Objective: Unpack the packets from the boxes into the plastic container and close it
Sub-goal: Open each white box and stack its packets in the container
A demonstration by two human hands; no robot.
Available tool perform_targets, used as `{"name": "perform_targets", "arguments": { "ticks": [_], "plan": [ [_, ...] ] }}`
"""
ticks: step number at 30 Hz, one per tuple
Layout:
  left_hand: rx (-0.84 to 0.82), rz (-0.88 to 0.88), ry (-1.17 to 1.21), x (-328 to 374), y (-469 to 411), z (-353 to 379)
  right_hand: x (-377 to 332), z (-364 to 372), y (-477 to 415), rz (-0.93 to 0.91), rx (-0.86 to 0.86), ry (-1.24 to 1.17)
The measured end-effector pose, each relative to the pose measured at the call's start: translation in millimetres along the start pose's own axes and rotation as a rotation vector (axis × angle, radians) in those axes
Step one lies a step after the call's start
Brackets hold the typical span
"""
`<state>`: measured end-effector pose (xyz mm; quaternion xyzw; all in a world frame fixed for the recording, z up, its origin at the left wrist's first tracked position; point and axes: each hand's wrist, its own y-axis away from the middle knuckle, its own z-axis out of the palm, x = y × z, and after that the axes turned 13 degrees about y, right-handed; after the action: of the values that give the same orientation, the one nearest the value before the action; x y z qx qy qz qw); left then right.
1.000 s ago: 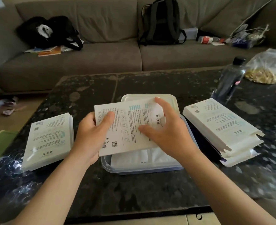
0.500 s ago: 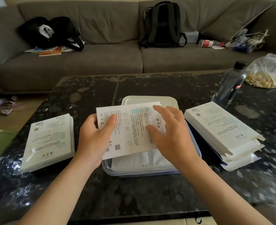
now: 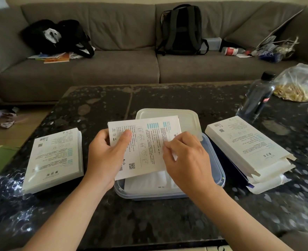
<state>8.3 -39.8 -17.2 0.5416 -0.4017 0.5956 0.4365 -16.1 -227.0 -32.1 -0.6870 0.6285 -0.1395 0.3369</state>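
Observation:
My left hand (image 3: 106, 158) grips a flat white printed box (image 3: 146, 142) by its left edge, thumb on top, and holds it over the clear plastic container (image 3: 216, 165). My right hand (image 3: 187, 160) has curled fingers at the box's right end, pinching it there. White packets (image 3: 149, 182) lie inside the container. The container's white lid (image 3: 185, 118) lies just behind it. Another white box (image 3: 53, 158) lies flat on the left. A stack of opened white boxes (image 3: 247, 149) with loose flaps lies on the right.
A dark water bottle (image 3: 256, 98) and a plastic bag of snacks (image 3: 296, 84) stand at the table's back right. Beyond the dark stone table (image 3: 167, 220) is a grey sofa (image 3: 113, 69) with a backpack (image 3: 182, 29), bags and papers.
My right hand's fingers have curled from lying flat on the box to pinching at its right end. The box sits slightly lower over the container.

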Motion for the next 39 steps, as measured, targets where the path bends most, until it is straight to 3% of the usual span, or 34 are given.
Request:
{"name": "perform_targets", "arguments": {
  "ticks": [16,21,29,35,39],
  "plan": [
    [-0.007,0.031,0.051,-2.2,2.1,1.3,-3.2,-4.6,-3.8,0.156,-0.205,-0.188],
    [0.001,0.022,0.056,-2.4,1.2,1.2,0.5,-4.1,-3.6,0.169,-0.161,-0.199],
    [0.003,0.024,0.055,-2.6,2.4,2.3,1.1,4.3,0.0,-0.03,0.018,0.04],
    [-0.013,0.031,0.052,-1.7,3.2,1.6,-2.4,3.4,-0.1,-0.039,-0.013,0.087],
    [-0.023,0.027,0.068,-1.5,3.1,2.0,-6.9,1.4,-2.7,0.058,-0.125,0.061]
  ]
}}
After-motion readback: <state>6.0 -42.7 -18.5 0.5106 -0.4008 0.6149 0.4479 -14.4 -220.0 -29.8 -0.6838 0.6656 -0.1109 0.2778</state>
